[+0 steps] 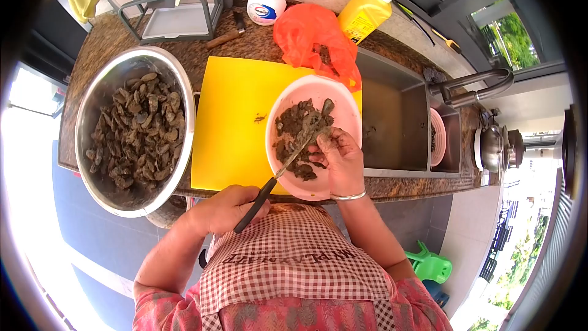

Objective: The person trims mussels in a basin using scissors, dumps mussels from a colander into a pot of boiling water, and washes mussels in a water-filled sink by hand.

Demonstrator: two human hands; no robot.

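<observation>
My left hand (pixel 236 208) is closed round the black handle of a knife (pixel 255 205), whose narrow, mud-smeared blade points up and right. Over the pink bowl (pixel 288 89), my right hand (pixel 344 158) pinches a muddy shellfish (pixel 323 136) close to the blade tip. The fingers partly hide that shellfish. Dark muddy clumps (pixel 295 119) lie in the bowl below. A yellow cutting board (pixel 229 122) lies partly under the bowl. To the left, a large steel basin (pixel 86 165) holds many mud-covered shellfish (pixel 138 129).
A red plastic bag (pixel 309 34) sits behind the bowl, beside a yellow pump bottle (pixel 365 13) and a white soap bottle (pixel 266 6). The sink (pixel 392 116) with its faucet (pixel 478 95) is at right. A wooden-handled tool (pixel 226 37) lies near the grey rack (pixel 174 34).
</observation>
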